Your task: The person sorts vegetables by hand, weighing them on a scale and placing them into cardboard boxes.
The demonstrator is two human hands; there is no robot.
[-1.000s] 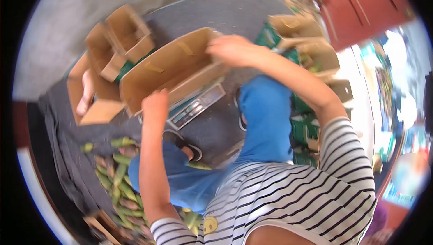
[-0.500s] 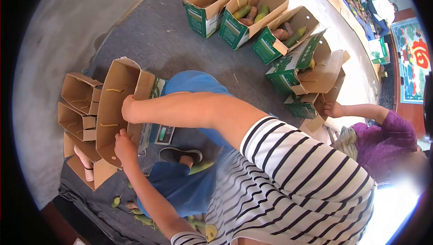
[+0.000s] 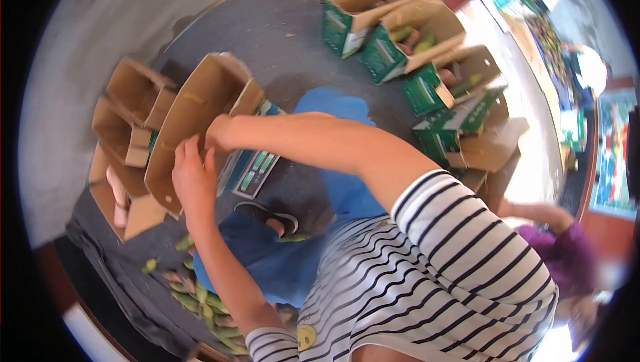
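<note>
A tall open cardboard box [image 3: 185, 112] with yellow rope handles stands beneath both my hands, its inner walls bare brown. My right hand [image 3: 219, 133] reaches over its near side into the opening, with the fingers hidden. Beside it, my left hand [image 3: 193, 174] is at the box's near edge, thumb and fingers apart, with nothing seen in it. Partly under the box's near side is a weighing scale [image 3: 256, 174] with lit green displays. The bottom of the box's inside is out of sight.
More open boxes [image 3: 123, 132] stand at the left, one holding a pink roll-like item [image 3: 117, 199]. Elongated green and brownish produce [image 3: 207, 309] lies by my leg. Green-printed boxes [image 3: 383, 55] holding produce line the far side. A co-worker in purple [image 3: 557, 249] is at the right.
The view has shifted and turned. My left hand has moved up along the box edge, closer to my right hand, its fingers now raised. More of the scale's lit display shows.
</note>
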